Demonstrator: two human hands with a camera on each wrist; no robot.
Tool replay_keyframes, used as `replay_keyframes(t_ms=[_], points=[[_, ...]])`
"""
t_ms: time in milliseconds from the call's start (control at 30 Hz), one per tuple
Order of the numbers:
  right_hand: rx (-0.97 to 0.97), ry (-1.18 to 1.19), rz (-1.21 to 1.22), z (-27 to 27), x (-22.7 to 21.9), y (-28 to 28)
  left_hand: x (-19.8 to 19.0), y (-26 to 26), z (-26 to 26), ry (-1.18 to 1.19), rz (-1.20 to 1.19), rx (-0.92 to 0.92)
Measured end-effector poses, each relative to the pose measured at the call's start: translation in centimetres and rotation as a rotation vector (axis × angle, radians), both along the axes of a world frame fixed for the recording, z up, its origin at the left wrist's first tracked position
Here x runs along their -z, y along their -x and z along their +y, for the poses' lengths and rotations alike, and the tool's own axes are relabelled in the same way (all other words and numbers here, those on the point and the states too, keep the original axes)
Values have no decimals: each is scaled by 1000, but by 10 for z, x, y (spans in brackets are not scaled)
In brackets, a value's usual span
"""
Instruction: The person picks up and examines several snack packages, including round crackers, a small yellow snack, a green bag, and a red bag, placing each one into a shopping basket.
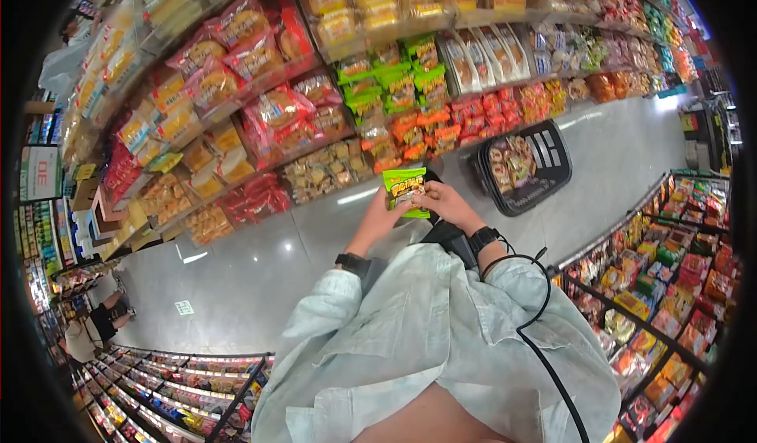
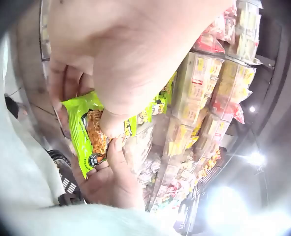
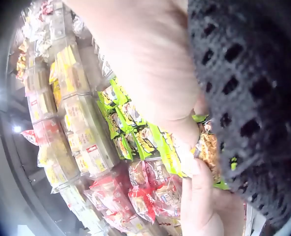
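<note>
Both hands hold a bright green snack packet (image 1: pixel 405 181) upright in front of the body, its printed face towards the head camera. My left hand (image 1: pixel 384 217) grips its left side, with the thumb across the front in the left wrist view. From the other side my right hand (image 1: pixel 451 205) pinches it low on the right, the two thumbs close together. A brown food picture (image 2: pixel 97 132) shows on the wrapper. In the right wrist view the dark mesh wristband (image 3: pixel 249 93) hides part of the packet.
Shelves of bagged breads and snacks stand ahead, with matching green packets (image 1: pixel 398 88) above orange ones (image 1: pixel 410 134). A black basket (image 1: pixel 527 203) holding packaged food sits on the grey floor to the right. More snack racks (image 1: pixel 654 285) stand behind on the right. A person (image 1: pixel 98 325) is far left.
</note>
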State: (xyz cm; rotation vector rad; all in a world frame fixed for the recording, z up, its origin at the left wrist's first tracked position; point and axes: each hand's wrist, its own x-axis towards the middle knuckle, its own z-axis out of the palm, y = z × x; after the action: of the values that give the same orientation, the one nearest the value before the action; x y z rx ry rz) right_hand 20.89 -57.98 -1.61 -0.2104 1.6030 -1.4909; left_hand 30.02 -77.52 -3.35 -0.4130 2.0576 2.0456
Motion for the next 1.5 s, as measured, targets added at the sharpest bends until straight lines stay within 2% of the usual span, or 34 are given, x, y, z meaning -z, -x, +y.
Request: replay_keyframes(t_ms=[167, 267, 367, 467, 567, 667, 767, 867, 967, 1000, 1067, 1133, 1267, 1333, 1500], points=[[18, -165, 85, 18, -7, -42, -8, -34, 14, -204, -37, 87], [163, -99, 45, 34, -3, -63, -13, -35, 24, -301, -70, 155], [275, -58, 67, 53, 3, -79, -20, -31, 39, -272, -74, 248], [282, -158, 7, 74, -17, -87, -21, -26, 57, -276, -116, 333], [325, -226, 44, 103, 3, -100, 2, -27, 80, -299, -135, 390], [410, -257, -9, 130, -9, -101, -8, -15, 103, -259, -312, 479], [567, -272, 6, 160, -7, -99, -23, 3, 131, -104, -416, 530], [753, -196, 54, 204, 19, -90, -22, 21, 172, -134, -282, 538], [1117, -98, -20, 248, -3, -68, -30, 38, 232, -224, -91, 487], [1175, -72, -49, 260, -18, -60, -32, 43, 249, -180, -56, 507], [1113, -241, -15, 287, -5, -51, -35, 60, 282, -95, 30, 539], [1056, -357, -20, 306, 12, -43, -24, 72, 303, -25, -22, 565], [879, -143, -56, 343, 27, -25, -4, 76, 316, 26, -59, 547], [821, -58, -133, 354, 19, -18, -8, 75, 316, 15, -149, 465], [814, -19, -171, 372, 19, -1, -7, 75, 306, 3, -316, 254]])
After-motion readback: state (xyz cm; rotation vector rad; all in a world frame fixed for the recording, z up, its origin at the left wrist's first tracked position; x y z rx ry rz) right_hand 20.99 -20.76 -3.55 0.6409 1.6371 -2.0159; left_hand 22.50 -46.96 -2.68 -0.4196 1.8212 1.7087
